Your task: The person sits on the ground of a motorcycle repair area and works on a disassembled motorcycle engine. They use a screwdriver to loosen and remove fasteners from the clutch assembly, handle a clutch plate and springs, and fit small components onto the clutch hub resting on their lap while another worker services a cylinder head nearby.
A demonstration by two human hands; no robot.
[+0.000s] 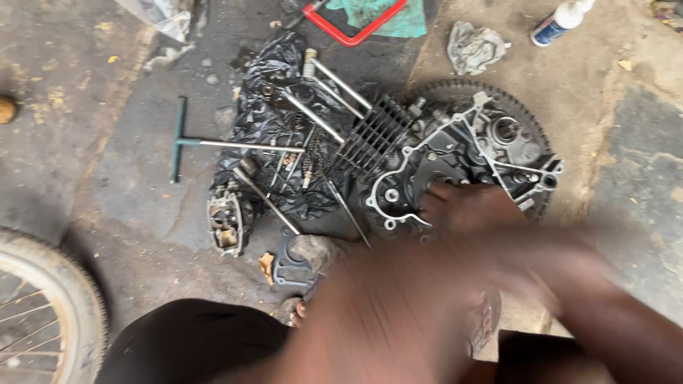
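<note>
A dirty engine crankcase [462, 153] with a finned black cylinder [373, 135] lies on the ground, over a toothed ring [523, 107]. Both my arms reach in from the bottom and are heavily blurred. My left hand [462, 206] rests on the near edge of the crankcase. My right hand [530, 245] comes in from the lower right and lies close beside it. The blur hides the fingers of both hands and anything they may hold.
A black plastic sheet [270, 78] holds long studs [341, 85], rods and small parts. Left of it lie a green T-handle wrench [213, 144] and a cylinder head [226, 220]. A gasket [288, 263], a rag [473, 46], a bottle [562, 21] and a wheel [43, 306] are around.
</note>
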